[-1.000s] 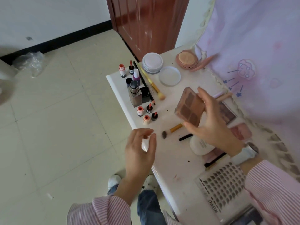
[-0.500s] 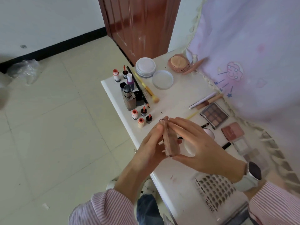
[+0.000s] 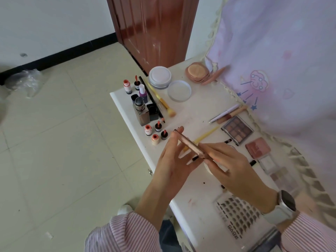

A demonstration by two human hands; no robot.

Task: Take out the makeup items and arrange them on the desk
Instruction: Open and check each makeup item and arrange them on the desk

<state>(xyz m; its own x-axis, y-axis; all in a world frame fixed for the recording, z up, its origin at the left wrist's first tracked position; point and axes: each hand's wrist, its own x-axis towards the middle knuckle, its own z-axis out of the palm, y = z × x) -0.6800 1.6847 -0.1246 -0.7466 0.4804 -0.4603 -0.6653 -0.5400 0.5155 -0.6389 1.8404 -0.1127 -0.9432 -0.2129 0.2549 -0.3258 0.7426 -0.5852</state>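
Observation:
A thin pink-brown palette (image 3: 189,144) is held edge-on above the white desk (image 3: 198,190), between both hands. My right hand (image 3: 234,171) grips its near end from the right, fingers and thumb around it. My left hand (image 3: 174,160) has straight fingers against its far left side. Laid out on the desk are small lip bottles (image 3: 154,133), a foundation bottle (image 3: 141,113), a brown eyeshadow palette (image 3: 237,130), a pink blush compact (image 3: 258,148), brushes (image 3: 229,113) and powder jars (image 3: 160,77).
A lash tray (image 3: 236,217) lies at the desk's near end. A pink curtain (image 3: 281,60) hangs along the right edge. A red-brown door (image 3: 152,31) stands behind the desk. Tiled floor lies to the left, with a plastic bag (image 3: 25,82) by the wall.
The right hand brought the palette down from face-up height and turned it edge-on. The left hand came up and met its side; both hands now hold it lower, tilted flatter.

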